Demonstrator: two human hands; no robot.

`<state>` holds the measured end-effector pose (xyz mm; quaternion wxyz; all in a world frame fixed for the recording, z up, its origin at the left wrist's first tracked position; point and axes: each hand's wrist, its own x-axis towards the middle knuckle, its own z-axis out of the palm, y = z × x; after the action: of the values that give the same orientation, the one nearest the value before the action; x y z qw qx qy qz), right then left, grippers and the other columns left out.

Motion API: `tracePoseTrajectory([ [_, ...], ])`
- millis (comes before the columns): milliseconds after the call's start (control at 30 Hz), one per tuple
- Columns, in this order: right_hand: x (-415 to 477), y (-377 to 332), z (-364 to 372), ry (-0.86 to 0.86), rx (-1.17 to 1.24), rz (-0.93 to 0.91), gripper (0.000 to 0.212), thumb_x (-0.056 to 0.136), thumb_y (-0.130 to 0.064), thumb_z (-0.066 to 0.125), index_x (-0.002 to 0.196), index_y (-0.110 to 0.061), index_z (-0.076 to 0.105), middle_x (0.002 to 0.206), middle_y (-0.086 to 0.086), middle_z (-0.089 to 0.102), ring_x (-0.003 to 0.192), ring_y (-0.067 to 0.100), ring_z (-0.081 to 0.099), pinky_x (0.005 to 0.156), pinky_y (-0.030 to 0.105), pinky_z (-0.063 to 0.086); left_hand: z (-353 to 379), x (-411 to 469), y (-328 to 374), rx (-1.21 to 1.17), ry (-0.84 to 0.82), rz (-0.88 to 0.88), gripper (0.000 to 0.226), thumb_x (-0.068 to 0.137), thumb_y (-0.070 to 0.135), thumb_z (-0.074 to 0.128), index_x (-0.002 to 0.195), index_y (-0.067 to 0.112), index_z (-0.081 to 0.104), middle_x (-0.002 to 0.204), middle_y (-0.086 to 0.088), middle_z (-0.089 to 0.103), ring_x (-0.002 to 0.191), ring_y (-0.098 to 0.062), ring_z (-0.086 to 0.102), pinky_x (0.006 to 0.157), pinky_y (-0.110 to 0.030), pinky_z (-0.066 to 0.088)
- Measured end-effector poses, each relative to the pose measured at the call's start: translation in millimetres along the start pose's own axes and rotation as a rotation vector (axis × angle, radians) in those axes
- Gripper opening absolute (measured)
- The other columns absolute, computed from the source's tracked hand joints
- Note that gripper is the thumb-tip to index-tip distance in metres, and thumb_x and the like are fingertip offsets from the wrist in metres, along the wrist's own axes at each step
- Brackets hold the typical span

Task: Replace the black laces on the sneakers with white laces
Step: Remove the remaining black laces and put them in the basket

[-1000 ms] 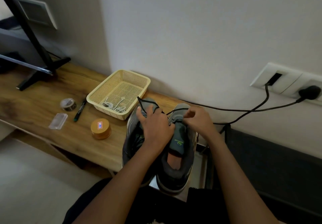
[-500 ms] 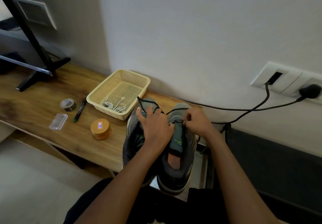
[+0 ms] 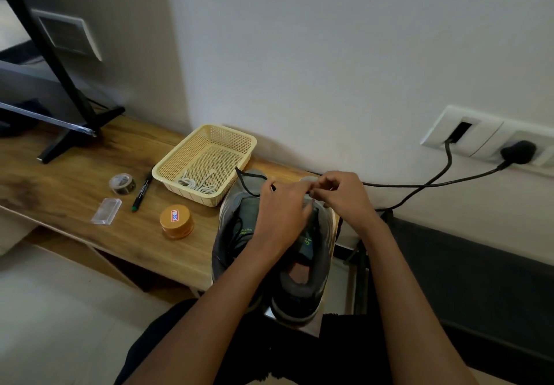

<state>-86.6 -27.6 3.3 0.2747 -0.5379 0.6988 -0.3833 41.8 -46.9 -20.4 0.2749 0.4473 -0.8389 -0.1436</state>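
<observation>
A pair of grey sneakers stands at the right end of the tabletop [image 3: 75, 175], heels hanging over the front edge toward the seated person. The left sneaker [image 3: 235, 226] and right sneaker [image 3: 302, 290] touch side by side. Both hands meet above the toe ends. The left hand [image 3: 281, 214] has its fingers curled, pinching a black lace [image 3: 241, 179] that loops over the left sneaker's toe. The right hand [image 3: 341, 197] has its fingertips closed in a pinch against the left hand's; it seems to hold the same lace, though the grip itself is hidden. The white laces [image 3: 196, 183] lie coiled in a yellow basket [image 3: 163, 173] by the back edge, just left of the sneakers.
</observation>
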Motion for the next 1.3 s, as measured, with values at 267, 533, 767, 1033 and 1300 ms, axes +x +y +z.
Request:
tracePoseTrajectory([
  [267,-56,-30,-52,0.040,0.226,-0.026,0.008,0.079,0.000,0.070,0.077,-0.007,0.068,0.067,0.002,0.063,0.049,-0.004,0.051,0.051,0.013,0.044,-44,-27,-9,0.045,0.190,-0.002,0.015,0.091,0.022,0.058,0.089,0.022,0.073,0.074,0.007,0.071,0.072,-0.014,0.064,0.094,-0.034,0.032],
  [533,-103,-70,-111,0.145,0.074,-0.111,0.013,0.077,-0.006,0.073,0.078,-0.019,0.071,0.080,-0.004,0.070,0.074,0.004,0.061,0.069,0.007,0.043,-79,-50,-13,0.129,0.050,-0.299,0.023,0.094,0.028,0.054,0.113,0.024,0.066,0.107,0.005,0.070,0.104,-0.015,0.060,0.097,-0.036,0.032],
  [767,-120,-137,-125,0.059,-0.074,-0.274,0.010,0.078,-0.002,0.071,0.083,-0.011,0.072,0.071,-0.006,0.067,0.057,0.003,0.055,0.055,0.006,0.041,-94,-51,85,-0.613,-0.417,-0.002,0.101,0.077,0.029,0.077,0.150,0.034,0.007,0.150,0.006,0.032,0.137,-0.009,0.027,0.110,-0.032,0.028],
  [1033,-124,-139,-131,0.177,-0.100,-0.303,0.010,0.079,-0.003,0.069,0.083,-0.012,0.071,0.073,-0.006,0.067,0.058,0.002,0.059,0.062,0.018,0.049,-101,-51,110,-0.931,0.088,0.006,0.016,0.092,0.017,0.060,0.107,0.017,0.067,0.099,0.007,0.070,0.094,-0.002,0.065,0.083,-0.015,0.050],
  [1300,-123,-120,-133,0.485,-0.147,-0.339,0.011,0.087,-0.005,0.061,0.090,-0.012,0.069,0.084,-0.007,0.064,0.071,0.010,0.058,0.068,0.014,0.047,-120,-80,84,-1.049,-0.044,-0.222,0.029,0.100,0.025,0.041,0.078,0.012,0.053,0.058,0.005,0.044,0.049,-0.005,0.040,0.052,-0.018,0.035],
])
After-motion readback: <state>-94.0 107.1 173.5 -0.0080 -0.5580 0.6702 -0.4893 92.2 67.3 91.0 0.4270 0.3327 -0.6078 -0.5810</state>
